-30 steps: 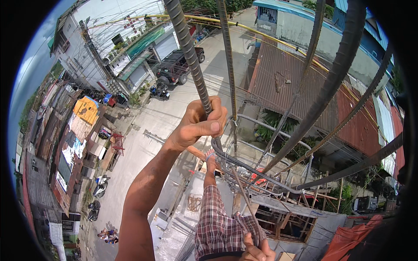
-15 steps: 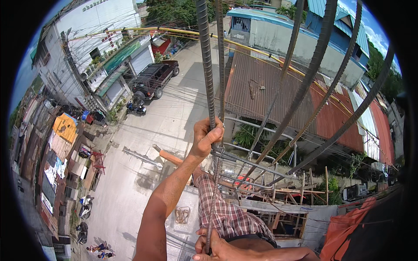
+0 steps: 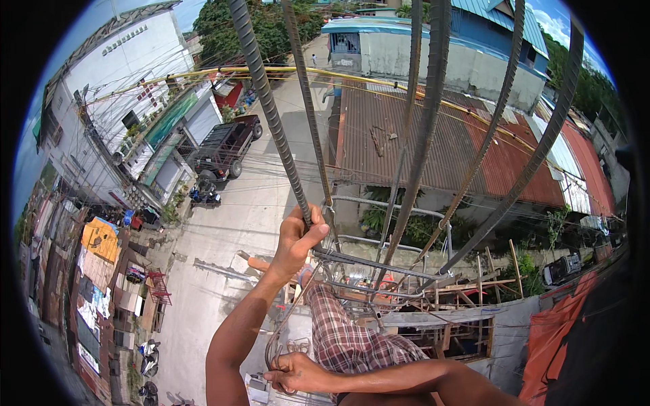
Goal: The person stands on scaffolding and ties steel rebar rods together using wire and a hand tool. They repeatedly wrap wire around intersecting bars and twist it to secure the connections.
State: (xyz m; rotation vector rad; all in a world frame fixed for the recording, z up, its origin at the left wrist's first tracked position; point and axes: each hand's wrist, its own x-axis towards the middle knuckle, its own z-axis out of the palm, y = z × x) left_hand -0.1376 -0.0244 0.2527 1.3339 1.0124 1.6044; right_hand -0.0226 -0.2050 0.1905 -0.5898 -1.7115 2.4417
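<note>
My left hand (image 3: 301, 237) is wrapped around the lower part of a thick ribbed rebar (image 3: 264, 88). Just beside it rises a second rebar (image 3: 308, 101), near the corner of a horizontal stirrup (image 3: 379, 262). Lower down, my right hand (image 3: 298, 372) is closed, fingers pinched on a thin dark cord or wire (image 3: 288, 318). This line runs up in a curve toward the stirrup corner below my left hand; its exact kind is unclear. Between my arms shows my leg in plaid shorts (image 3: 352, 331), the foot partly hidden among the bars.
More upright rebars (image 3: 426, 108) stand to the right. Far below lie a concrete street (image 3: 203, 271), a dark parked vehicle (image 3: 227, 149) and a rusty corrugated roof (image 3: 406, 135). Yellow-sheathed cables (image 3: 271, 69) cross beyond the bars. Orange sheeting (image 3: 548, 338) hangs at the lower right.
The view has shifted, and the bars lean differently. My right hand has moved left, and the line it holds has gone from nearly straight to curved. My left hand still grips the rebar.
</note>
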